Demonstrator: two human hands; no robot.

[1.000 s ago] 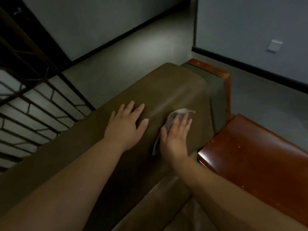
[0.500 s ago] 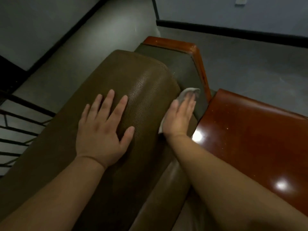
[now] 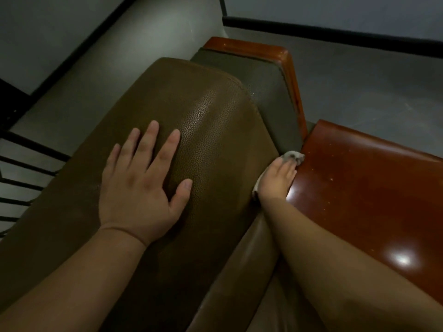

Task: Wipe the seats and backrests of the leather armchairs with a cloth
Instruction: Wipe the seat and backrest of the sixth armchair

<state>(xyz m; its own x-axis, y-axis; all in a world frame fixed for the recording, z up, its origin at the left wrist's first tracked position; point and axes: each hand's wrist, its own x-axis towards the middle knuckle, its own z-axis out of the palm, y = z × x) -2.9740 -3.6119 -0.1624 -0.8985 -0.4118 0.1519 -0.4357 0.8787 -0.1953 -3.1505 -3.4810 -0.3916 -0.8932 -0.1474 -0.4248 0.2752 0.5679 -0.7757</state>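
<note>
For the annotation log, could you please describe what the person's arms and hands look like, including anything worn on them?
Both forearms are bare with no sleeves in view. The left hand and right hand wear no gloves, rings, watch or wristband that the picture shows. Fingernails look short and unpainted. No markings are visible in the dim light.

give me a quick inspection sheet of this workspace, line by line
surface: brown leather backrest, grained, with a sheen along its top; glossy wooden side table to the right of it
job's things: pale cloth under the right hand, at the backrest's right edge beside the table
clutter: nothing seen
grippers: left hand flat on the backrest, fingers spread; right hand presses the cloth with straight fingers
cables: nothing seen
surroundings: wooden armrest beyond the backrest, grey floor, black skirting, dark metal railing at left
</note>
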